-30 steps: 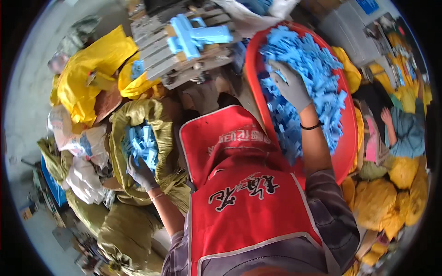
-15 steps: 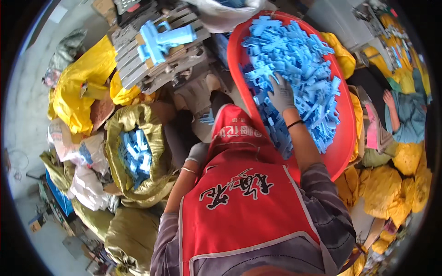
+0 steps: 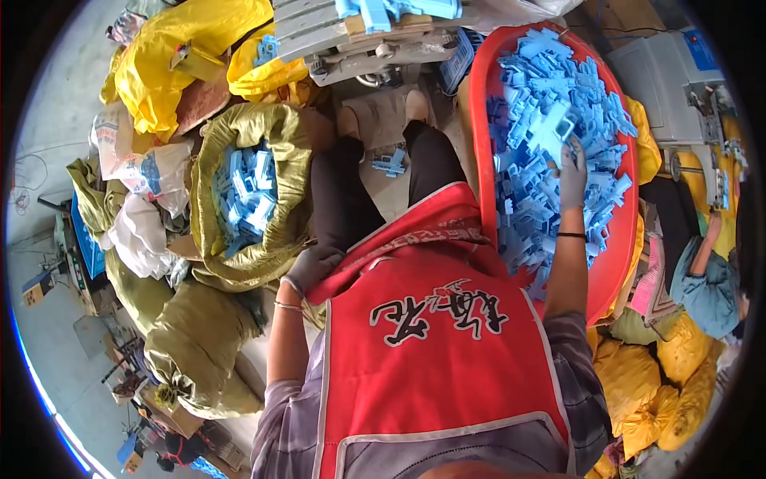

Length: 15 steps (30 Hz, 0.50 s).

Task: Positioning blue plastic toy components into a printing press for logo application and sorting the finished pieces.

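Observation:
Wearing a grey glove, my right hand (image 3: 571, 180) is over the large red tub (image 3: 481, 120) on the right. Its fingers are closed on the near end of a light-blue plastic toy pistol (image 3: 549, 132), which is tilted above the pile. Many similar blue pistol pieces (image 3: 531, 215) fill the tub. My left hand (image 3: 316, 267), also gloved, lies on my left thigh by the edge of the red apron (image 3: 431, 367). It holds no toy piece, and its fingers are partly stretched out.
An olive woven sack (image 3: 291, 136) with blue pieces inside stands left of my legs. Ahead is a slatted metal stand (image 3: 319, 40) bearing a blue toy pistol (image 3: 383, 9). A few blue pieces (image 3: 389, 163) lie between my feet. Another person's arm (image 3: 705, 243) shows at far right.
My view has shifted, so the stand sits higher in it. My right hand was reaching into the pile with spread fingers and now grips a toy pistol. My left hand remains on my thigh.

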{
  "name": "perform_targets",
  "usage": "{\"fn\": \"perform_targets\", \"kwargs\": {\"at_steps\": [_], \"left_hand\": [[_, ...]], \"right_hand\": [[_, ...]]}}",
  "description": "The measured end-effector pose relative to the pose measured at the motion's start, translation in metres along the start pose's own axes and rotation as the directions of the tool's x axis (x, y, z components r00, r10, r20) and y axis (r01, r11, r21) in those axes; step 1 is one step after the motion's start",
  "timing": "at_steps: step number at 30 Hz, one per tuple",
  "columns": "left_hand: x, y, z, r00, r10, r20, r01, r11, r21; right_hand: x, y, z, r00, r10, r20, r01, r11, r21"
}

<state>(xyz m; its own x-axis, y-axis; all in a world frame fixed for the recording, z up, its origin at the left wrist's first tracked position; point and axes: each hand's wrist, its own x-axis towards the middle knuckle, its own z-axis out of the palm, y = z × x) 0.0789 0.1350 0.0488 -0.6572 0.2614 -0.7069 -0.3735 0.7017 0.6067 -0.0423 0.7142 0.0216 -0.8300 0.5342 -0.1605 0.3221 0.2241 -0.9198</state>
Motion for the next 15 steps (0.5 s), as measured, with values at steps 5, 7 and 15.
{"fn": "perform_targets", "kwargs": {"at_steps": [5, 7, 15], "left_hand": [[-0.008, -0.042, 0.001, 0.963, -0.07, -0.259, 0.054, 0.996, -0.07], [-0.011, -0.055, -0.005, 0.937, -0.17, -0.306, 0.167, 0.985, -0.037], [-0.01, -0.071, -0.021, 0.798, -0.005, -0.602, 0.024, 0.999, 0.023]], "right_hand": [[-0.01, 0.028, -0.021, 0.967, 0.217, -0.13, -0.21, 0.975, 0.067], [-0.005, 0.043, -0.029, 0.98, 0.171, -0.102, -0.169, 0.985, 0.028], [0.01, 0.064, -0.052, 0.99, 0.14, -0.009, -0.14, 0.98, -0.142]]}}
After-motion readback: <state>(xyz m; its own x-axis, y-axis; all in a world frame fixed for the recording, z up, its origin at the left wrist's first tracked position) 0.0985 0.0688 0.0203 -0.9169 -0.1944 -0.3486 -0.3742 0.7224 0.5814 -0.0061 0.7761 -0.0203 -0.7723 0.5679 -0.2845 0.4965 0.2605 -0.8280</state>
